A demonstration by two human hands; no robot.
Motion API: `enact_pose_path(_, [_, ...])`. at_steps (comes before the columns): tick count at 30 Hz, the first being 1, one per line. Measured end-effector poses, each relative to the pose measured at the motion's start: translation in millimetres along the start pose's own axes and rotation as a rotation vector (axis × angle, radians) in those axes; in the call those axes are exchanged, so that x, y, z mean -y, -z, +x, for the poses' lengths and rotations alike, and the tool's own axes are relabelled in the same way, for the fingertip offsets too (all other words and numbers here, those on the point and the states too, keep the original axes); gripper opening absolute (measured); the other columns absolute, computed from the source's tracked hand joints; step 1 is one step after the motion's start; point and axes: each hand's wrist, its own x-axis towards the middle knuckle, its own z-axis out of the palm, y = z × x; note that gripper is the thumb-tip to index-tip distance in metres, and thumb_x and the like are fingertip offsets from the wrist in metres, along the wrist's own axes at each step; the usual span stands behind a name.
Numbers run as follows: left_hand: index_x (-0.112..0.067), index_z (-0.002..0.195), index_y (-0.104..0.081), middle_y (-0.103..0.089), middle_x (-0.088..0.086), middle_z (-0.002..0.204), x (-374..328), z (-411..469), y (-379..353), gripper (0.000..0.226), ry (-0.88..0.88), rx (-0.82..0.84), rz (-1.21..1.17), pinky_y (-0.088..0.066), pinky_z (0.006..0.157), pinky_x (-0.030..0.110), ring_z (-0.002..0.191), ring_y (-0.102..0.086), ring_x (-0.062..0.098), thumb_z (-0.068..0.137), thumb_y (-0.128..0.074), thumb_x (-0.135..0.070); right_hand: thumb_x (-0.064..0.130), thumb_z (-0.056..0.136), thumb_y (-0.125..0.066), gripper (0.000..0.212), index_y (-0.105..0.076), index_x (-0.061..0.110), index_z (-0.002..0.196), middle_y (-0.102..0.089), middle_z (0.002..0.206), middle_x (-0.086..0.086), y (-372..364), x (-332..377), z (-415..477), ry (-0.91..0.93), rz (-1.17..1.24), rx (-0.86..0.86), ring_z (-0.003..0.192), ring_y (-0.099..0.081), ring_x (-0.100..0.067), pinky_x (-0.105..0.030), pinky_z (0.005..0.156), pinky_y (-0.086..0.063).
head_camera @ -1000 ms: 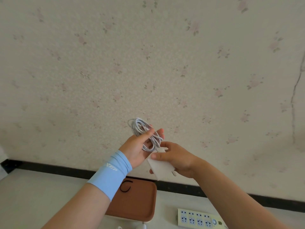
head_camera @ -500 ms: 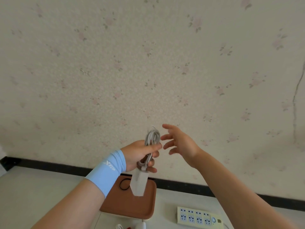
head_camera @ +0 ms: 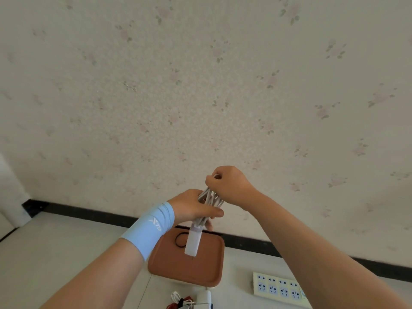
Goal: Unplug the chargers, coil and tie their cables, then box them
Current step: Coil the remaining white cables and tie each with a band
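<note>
One charger [head_camera: 192, 241], one tray [head_camera: 200, 272], one band [head_camera: 176, 239], one power strip [head_camera: 278, 286], perhaps another charger [head_camera: 204, 296].

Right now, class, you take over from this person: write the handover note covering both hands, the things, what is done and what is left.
Left hand grips the coiled cable low, just above the charger hanging below it.
Right hand grips the coil's top.
Black band lies on the brown tray; power strip shows no plug in its visible sockets.
Done: charger unplugged, cable coiled.
Left: tie it, then box it.
</note>
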Motion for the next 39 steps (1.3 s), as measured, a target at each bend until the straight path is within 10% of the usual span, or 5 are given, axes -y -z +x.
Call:
enact_pose_path(11, [-0.018,0.1,-0.062,-0.06,0.006,0.083,72.6,33.2,28.9,0.024,0.159,-0.074,-0.027,-0.059,0.084,0.037,0.077,-0.066,0.021,0.085,-0.073,-0.034,0.047,0.095,-0.061,0.041,-0.055,0.012,0.075,-0.054,0.064,-0.007,-63.6,-13.8,51.8,-0.044,-0.014,0.128,0.056,-0.048,-0.021,-0.03,0.055,-0.043])
enact_pose_path(17, [-0.005,0.105,-0.056,-0.055,0.011,0.08,143.6,51.5,69.1,0.034,0.397,-0.204,-0.403,-0.056,0.09,0.05,0.063,-0.06,0.021,0.09,-0.07,-0.032,0.034,0.106,-0.042,0.038,-0.058,0.004,0.124,-0.065,0.098,-0.012,-121.3,-53.5,89.6,-0.285,0.306,0.26,0.066,-0.062,-0.024,-0.035,0.061,-0.056])
enact_pose_path(22, [-0.005,0.094,-0.058,-0.06,0.007,0.076,196.0,68.6,91.9,0.026,0.411,-0.194,-0.662,-0.059,0.076,0.042,0.058,-0.057,0.02,0.094,-0.063,-0.031,0.004,0.095,-0.052,0.033,-0.074,0.018,0.116,-0.068,0.125,-0.003,-183.9,-111.3,123.4,-0.109,-0.269,0.367,0.112,-0.063,-0.019,-0.027,0.092,-0.051])
enact_pose_path(34, [-0.01,0.075,-0.057,-0.057,0.007,0.066,285.7,104.2,94.8,0.03,0.595,-0.201,-0.47,-0.054,0.066,0.036,0.053,-0.058,0.02,0.098,-0.058,-0.028,0.015,0.097,-0.05,0.045,-0.059,0.019,0.141,-0.05,0.15,-0.003,-310.3,-203.7,145.9,0.027,-0.698,0.889,0.139,-0.045,-0.026,-0.033,0.115,-0.036])
enact_pose_path(39, [-0.009,0.077,-0.059,-0.058,0.005,0.064,295.0,107.6,88.6,0.025,0.618,-0.258,-0.457,-0.054,0.065,0.035,0.052,-0.057,0.019,0.097,-0.061,-0.024,0.018,0.092,-0.065,0.047,-0.056,0.01,0.137,-0.052,0.145,-0.009,-328.6,-218.3,144.5,0.096,-0.934,0.791,0.131,-0.051,-0.032,-0.04,0.111,-0.042])
